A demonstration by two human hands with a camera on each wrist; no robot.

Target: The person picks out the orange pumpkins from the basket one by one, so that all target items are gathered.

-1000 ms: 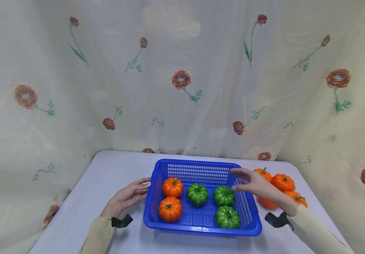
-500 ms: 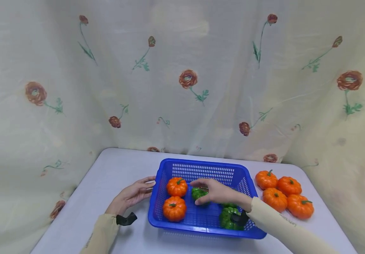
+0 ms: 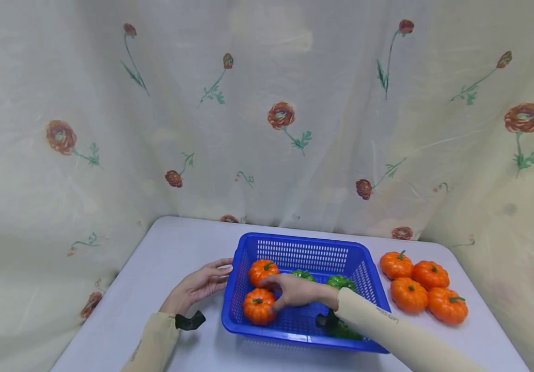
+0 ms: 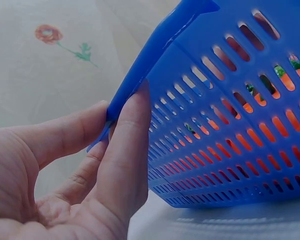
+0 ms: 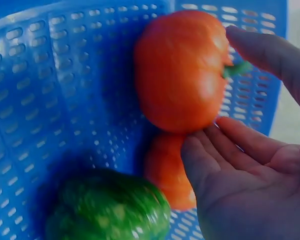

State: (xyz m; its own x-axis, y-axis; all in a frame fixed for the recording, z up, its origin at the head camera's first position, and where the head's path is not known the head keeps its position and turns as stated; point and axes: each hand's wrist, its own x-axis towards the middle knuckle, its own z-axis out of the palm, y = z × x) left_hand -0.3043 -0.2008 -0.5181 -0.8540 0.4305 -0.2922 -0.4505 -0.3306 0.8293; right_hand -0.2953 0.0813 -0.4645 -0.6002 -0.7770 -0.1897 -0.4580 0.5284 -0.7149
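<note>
Your left hand (image 3: 204, 284) pinches a slotted blue plastic basket (image 3: 301, 338) at its rim; your right hand (image 3: 295, 290) spans a glossy, ribbed orange pumpkin (image 3: 258, 308) inside, its grip impossible to tell.

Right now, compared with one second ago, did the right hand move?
Yes: in the head view, the right hand has moved left, from the right rim of the blue basket to the nearer orange pumpkin inside.

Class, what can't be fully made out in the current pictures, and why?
Head: nearest green pumpkin, mostly behind the right sleeve.
Head: lettering on that sleeve, too small to read.
Left wrist: orange pumpkins, mostly hidden by the slotted blue basket.
Right wrist: visible green pumpkin, cut off by the bottom edge.
</note>
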